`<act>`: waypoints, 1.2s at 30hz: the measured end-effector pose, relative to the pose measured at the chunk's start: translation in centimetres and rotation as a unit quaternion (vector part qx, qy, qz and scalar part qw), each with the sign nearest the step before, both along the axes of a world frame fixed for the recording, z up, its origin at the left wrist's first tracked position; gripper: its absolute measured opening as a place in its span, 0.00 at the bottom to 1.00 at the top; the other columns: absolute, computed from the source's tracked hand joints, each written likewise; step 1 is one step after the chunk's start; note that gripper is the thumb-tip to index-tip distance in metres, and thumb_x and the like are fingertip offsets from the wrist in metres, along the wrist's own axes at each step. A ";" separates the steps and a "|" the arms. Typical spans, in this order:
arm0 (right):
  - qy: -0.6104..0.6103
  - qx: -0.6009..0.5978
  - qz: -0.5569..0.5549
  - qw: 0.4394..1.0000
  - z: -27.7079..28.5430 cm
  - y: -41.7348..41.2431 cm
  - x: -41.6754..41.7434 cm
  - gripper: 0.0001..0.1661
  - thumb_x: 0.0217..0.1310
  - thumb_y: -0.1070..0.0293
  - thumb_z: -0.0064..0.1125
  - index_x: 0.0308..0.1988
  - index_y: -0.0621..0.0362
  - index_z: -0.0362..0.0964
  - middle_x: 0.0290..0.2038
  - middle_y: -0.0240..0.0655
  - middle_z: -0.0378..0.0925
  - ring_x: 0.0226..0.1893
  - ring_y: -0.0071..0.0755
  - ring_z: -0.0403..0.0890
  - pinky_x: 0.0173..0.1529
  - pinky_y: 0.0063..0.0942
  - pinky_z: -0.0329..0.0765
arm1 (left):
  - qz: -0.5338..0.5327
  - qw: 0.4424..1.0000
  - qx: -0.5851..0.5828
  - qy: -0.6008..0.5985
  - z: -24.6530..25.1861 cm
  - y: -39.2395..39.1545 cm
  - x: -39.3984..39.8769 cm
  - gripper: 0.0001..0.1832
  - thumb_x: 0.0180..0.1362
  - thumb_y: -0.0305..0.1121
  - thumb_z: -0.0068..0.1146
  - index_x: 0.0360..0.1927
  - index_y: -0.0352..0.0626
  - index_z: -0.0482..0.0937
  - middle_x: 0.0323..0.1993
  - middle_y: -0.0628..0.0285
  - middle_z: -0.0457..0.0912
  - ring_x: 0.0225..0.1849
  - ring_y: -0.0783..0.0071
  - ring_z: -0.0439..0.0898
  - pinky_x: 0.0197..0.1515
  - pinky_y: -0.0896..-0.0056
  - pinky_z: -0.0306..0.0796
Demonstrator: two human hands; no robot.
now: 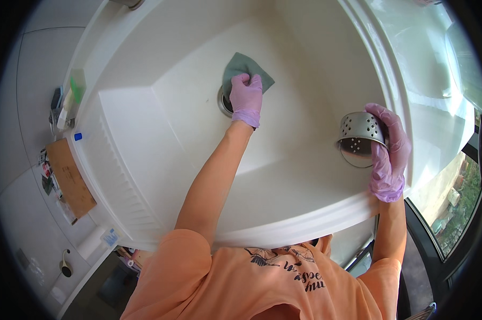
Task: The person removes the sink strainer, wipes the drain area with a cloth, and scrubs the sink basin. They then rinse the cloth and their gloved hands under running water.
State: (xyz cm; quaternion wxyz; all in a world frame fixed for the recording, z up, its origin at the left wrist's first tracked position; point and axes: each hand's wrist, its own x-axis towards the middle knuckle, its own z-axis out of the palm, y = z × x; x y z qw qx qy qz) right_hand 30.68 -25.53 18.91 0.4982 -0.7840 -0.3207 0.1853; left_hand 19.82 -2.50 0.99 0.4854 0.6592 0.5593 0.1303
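Note:
My left hand (247, 96), in a pink disposable glove, grips a grey-green cloth (241, 66) on the floor of a white sink basin (201, 148). The cloth partly covers a round metal-rimmed drain (224, 105), whose dark opening shows beside the hand. Over by the basin's right wall, my gloved right hand (391, 156) has hold of a perforated metal strainer basket (361, 125). The basket is tilted with its open mouth towards me, and a thin wire handle hangs below its rim. Some of my right fingers reach inside the mouth.
Washboard ridges (125, 184) line the basin's left side. Beyond its left rim are a cardboard piece (71, 178), a blue cap (78, 137) and a clear holder (79, 86) with brushes. A glossy pale surface (425, 80) and a window (453, 204) lie to the right.

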 end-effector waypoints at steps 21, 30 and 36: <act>-0.029 0.000 -0.012 1.000 -0.4 0.1 0.0 0.33 0.57 0.43 0.50 0.46 0.65 0.70 0.42 0.43 0.77 0.41 0.37 0.79 0.48 0.27 0.72 | -0.734 0.447 0.493 0.135 1.2 13.3 -9.4 0.19 0.49 0.28 0.52 0.48 0.42 0.71 0.48 0.60 0.70 0.54 0.62 0.68 0.54 0.64 0.67; -0.042 -0.014 -0.008 0.999 -0.6 -0.1 0.1 0.33 0.57 0.44 0.49 0.46 0.66 0.69 0.42 0.44 0.77 0.41 0.40 0.79 0.47 0.28 0.73 | -0.797 0.290 0.521 0.099 0.6 14.2 -4.4 0.17 0.50 0.29 0.52 0.46 0.46 0.73 0.49 0.64 0.69 0.55 0.64 0.68 0.52 0.69 0.68; -0.033 -0.005 -0.010 0.999 -0.5 0.1 0.0 0.33 0.56 0.44 0.50 0.45 0.66 0.70 0.42 0.43 0.77 0.41 0.39 0.79 0.47 0.27 0.73 | -0.652 0.617 0.402 0.181 1.3 9.5 -11.5 0.21 0.46 0.27 0.53 0.47 0.40 0.71 0.42 0.58 0.72 0.43 0.61 0.73 0.48 0.64 0.69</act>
